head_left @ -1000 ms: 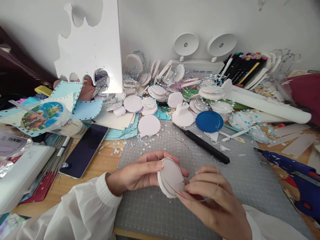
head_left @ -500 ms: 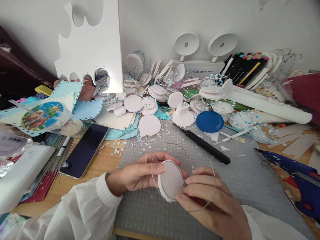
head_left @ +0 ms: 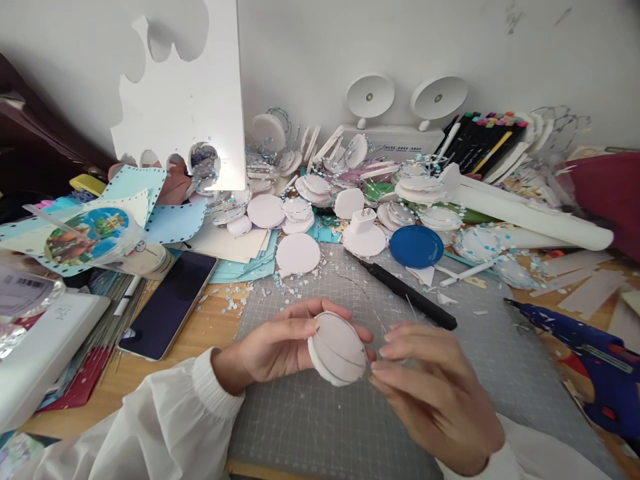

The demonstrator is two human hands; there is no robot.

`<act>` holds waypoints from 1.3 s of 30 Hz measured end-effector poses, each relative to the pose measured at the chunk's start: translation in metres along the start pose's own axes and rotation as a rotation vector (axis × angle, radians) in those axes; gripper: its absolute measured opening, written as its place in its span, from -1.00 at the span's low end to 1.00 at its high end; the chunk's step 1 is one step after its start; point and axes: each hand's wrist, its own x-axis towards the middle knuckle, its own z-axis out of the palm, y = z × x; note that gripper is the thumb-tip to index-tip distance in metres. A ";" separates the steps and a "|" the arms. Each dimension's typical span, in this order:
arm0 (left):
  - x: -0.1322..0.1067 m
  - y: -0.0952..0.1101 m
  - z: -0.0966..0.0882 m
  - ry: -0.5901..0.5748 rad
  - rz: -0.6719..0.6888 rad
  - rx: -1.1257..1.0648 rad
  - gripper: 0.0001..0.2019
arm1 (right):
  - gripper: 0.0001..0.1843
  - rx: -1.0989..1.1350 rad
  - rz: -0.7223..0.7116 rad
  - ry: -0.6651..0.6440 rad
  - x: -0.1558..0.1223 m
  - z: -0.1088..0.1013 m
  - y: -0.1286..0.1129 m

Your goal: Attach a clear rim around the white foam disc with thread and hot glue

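Lower centre, one left hand (head_left: 287, 340) grips one white disc (head_left: 336, 343); one right hand (head_left: 435, 387), half-curled, blurred, hovers beside it, holding what I can't tell. Two lamp heads (head_left: 371, 97) stand upper right, one phone (head_left: 170, 303) lies centre-left.

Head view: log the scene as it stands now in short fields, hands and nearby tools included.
Left hand: holding a pale, round, foam-like disc
Right hand: beside the disc, fingers blurred; grip unclear
Wire: thin grey strand near the right hand's fingertips
Surface: grey gridded cutting mat
Beyond hands: slim black pen-shaped tool, flat blue round disc
Right side: blue glue gun
Left side: dark-screened rectangular phone
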 end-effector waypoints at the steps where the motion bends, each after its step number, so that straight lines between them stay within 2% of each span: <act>1: 0.000 0.000 0.000 0.004 0.017 -0.005 -0.65 | -0.74 -0.002 0.016 0.046 -0.001 0.000 0.001; 3: 0.000 0.000 0.001 0.017 0.040 -0.003 -0.64 | -0.75 0.023 0.082 0.169 -0.002 0.002 0.003; 5: 0.000 0.000 0.001 0.030 0.046 0.009 -0.61 | -0.78 0.121 0.242 0.258 -0.002 0.006 0.005; 7: 0.001 0.000 0.001 0.042 0.036 0.023 -0.57 | -0.86 0.327 0.459 0.281 -0.002 0.012 0.008; 8: 0.002 0.000 0.001 0.053 0.027 0.037 -0.55 | -0.90 0.467 0.590 0.249 -0.003 0.014 0.010; 11: 0.003 -0.001 0.001 0.103 0.010 0.120 -0.52 | -0.74 0.863 0.945 0.013 -0.005 0.019 0.015; 13: 0.004 -0.002 0.002 0.134 0.008 0.184 -0.50 | -0.68 0.997 1.053 -0.100 -0.005 0.020 0.015; 15: 0.003 -0.002 0.002 0.163 0.012 0.242 -0.46 | -0.65 1.063 1.081 -0.112 -0.004 0.018 0.014; 18: 0.000 -0.001 0.003 0.196 0.085 0.337 -0.42 | -0.65 1.143 1.106 -0.047 0.000 0.016 0.011; 21: -0.002 0.001 0.006 0.145 0.216 0.468 -0.31 | -0.66 1.164 1.102 0.019 0.004 0.015 0.009; 23: -0.003 0.002 0.009 0.103 0.253 0.517 -0.27 | -0.68 1.170 1.074 0.042 0.003 0.015 0.008; 28: -0.004 0.003 0.015 0.088 0.211 0.495 -0.29 | -0.71 1.216 1.001 -0.013 -0.001 0.016 0.005; 35: -0.005 0.004 0.012 0.039 0.193 0.483 -0.35 | -0.72 1.321 0.973 -0.084 -0.006 0.013 0.002; 39: -0.005 0.004 0.012 0.038 0.175 0.482 -0.36 | -0.73 1.292 0.952 -0.114 -0.008 0.014 0.001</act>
